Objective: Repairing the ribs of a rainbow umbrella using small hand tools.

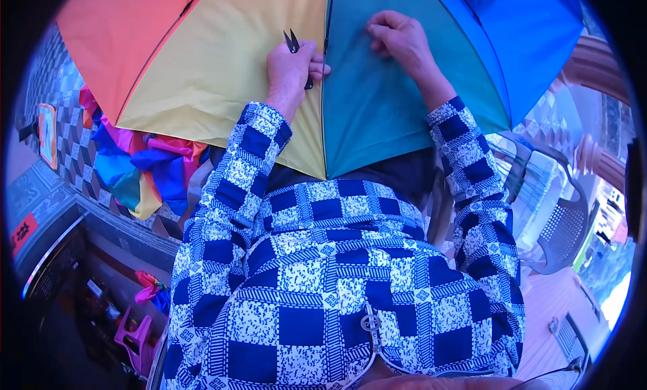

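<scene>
The umbrella (384, 114) spreads over the lap, middle seam (324, 120) running straight away from the body. The right hand (404, 43) bunches its fingers, any hold unclear; the left hand (288, 70) grips snips (294, 47), blades pointing forward, slightly leftward.

1. Umbrella (367, 100): upper portion cut off by the top edge.
2. Black snips (292, 42): midsection hidden by my left hand (288, 68).
3. My right hand (402, 40): anything between thumb and finger too small to tell.
</scene>
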`<state>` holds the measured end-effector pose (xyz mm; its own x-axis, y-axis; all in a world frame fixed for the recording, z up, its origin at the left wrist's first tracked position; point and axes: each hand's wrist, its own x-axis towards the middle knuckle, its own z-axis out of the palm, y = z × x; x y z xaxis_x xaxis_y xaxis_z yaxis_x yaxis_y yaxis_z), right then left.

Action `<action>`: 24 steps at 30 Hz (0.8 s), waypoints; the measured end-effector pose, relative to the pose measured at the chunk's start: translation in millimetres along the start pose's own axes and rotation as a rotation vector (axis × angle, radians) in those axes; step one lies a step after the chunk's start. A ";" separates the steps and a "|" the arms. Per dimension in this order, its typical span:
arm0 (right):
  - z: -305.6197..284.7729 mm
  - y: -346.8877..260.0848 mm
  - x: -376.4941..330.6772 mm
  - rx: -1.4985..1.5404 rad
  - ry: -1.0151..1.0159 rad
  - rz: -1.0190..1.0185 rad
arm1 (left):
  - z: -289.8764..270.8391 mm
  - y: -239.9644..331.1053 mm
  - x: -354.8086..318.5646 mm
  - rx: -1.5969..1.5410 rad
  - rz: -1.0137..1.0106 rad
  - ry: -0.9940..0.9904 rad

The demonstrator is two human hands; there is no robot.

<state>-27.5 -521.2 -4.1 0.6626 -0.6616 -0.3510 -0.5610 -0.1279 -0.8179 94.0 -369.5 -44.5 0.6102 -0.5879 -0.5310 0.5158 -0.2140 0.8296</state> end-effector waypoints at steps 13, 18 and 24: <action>15.5 -6.5 -26.7 0.675 -0.169 0.083 | -4.1 -1.5 0.9 -0.028 -0.010 -0.017; 47.1 14.1 -11.8 -0.134 0.088 -0.161 | -4.9 -1.9 3.3 -0.037 -0.019 -0.032; 63.0 15.6 -6.7 -0.408 0.184 -0.321 | -5.2 -2.1 2.2 -0.041 -0.036 -0.018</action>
<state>-9.4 -472.3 -43.3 0.7549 -0.6558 0.0023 -0.5160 -0.5961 -0.6152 97.4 -366.3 -48.3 0.5803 -0.5944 -0.5567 0.5612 -0.2035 0.8023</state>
